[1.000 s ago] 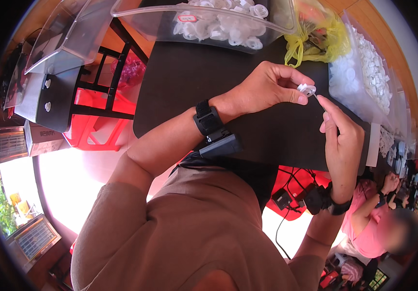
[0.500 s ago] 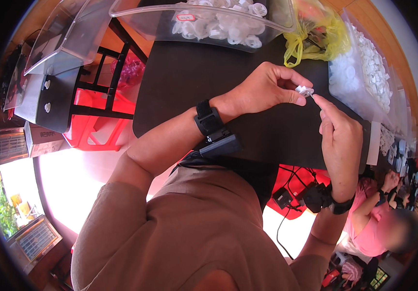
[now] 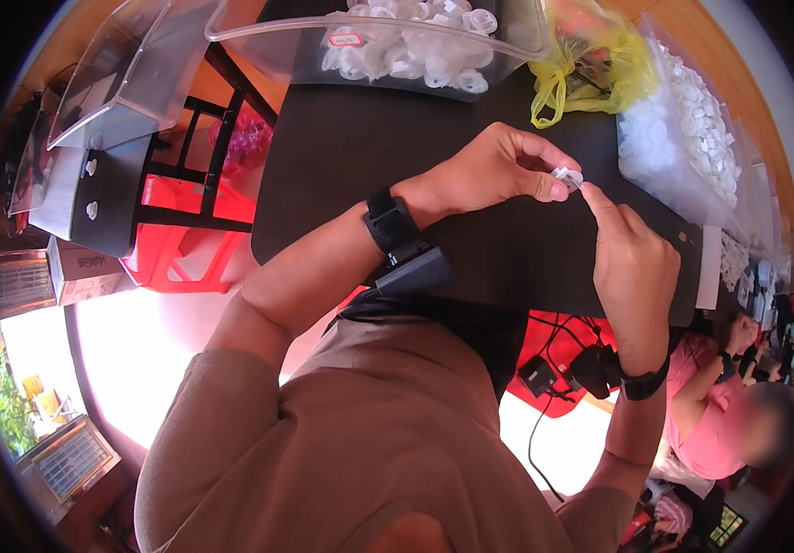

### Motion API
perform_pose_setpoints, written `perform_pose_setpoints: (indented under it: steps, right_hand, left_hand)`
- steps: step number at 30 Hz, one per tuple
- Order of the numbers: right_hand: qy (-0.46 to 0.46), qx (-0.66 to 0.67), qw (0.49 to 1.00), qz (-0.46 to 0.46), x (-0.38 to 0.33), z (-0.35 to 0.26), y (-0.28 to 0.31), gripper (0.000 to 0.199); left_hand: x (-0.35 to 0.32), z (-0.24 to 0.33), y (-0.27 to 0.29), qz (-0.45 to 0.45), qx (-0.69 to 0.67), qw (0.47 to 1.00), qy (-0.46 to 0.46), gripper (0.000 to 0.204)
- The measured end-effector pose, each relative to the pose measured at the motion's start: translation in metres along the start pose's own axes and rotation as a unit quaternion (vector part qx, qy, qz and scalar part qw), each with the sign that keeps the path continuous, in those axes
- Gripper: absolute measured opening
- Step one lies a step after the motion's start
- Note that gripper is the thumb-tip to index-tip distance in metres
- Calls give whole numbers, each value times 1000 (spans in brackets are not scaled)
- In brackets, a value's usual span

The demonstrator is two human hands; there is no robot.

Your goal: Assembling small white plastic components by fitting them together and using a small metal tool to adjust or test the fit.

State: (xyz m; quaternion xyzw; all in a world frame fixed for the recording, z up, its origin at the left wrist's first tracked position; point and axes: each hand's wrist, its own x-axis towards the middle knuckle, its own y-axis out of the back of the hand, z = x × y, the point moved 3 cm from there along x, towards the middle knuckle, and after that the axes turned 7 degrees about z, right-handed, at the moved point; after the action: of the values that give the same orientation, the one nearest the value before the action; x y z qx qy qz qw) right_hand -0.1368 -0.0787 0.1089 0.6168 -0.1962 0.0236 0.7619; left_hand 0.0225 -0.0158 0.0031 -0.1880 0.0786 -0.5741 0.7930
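Above the dark table (image 3: pixel 369 138), my left hand (image 3: pixel 494 172) pinches a small white plastic part (image 3: pixel 568 175) between thumb and fingers. The part looks rounded, with a raised bit on top. My right hand (image 3: pixel 635 263) comes from the right with its fingers curled together, and its index fingertip meets the part's right edge. Whatever the right fingers grip is hidden or too small to name.
A clear bin (image 3: pixel 498 57) of white ring-shaped parts stands at the far edge. Right of it are a knotted yellow plastic bag (image 3: pixel 549 92) and a clear bin (image 3: pixel 632 166) of small white pieces. A red stool (image 3: pixel 196 249) stands left; a person in pink (image 3: pixel 697 405) sits at right.
Both hands have shifted slightly left, the white part with them. A thin light-coloured tip seen earlier between the right fingertip and the part no longer shows clearly.
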Motion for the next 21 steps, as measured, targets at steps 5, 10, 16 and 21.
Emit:
perform_pose_setpoints:
  steps: [5, 10, 16, 21]
  right_hand:
    - [-89, 245, 956, 135, -5, 15, -8, 32]
    - [-257, 529, 805, 77, 9, 14, -35, 32]
    - [-264, 622, 732, 82, 8, 18, -63, 11]
    - [-289, 670, 677, 95, 7, 12, -67, 12]
  left_hand:
    - [0, 6, 2, -22, -46, 999, 3, 30]
    - [1, 8, 0, -57, -64, 996, 20, 31]
    - [1, 4, -3, -32, -64, 997, -14, 30]
    - [0, 0, -2, -22, -73, 996, -44, 29]
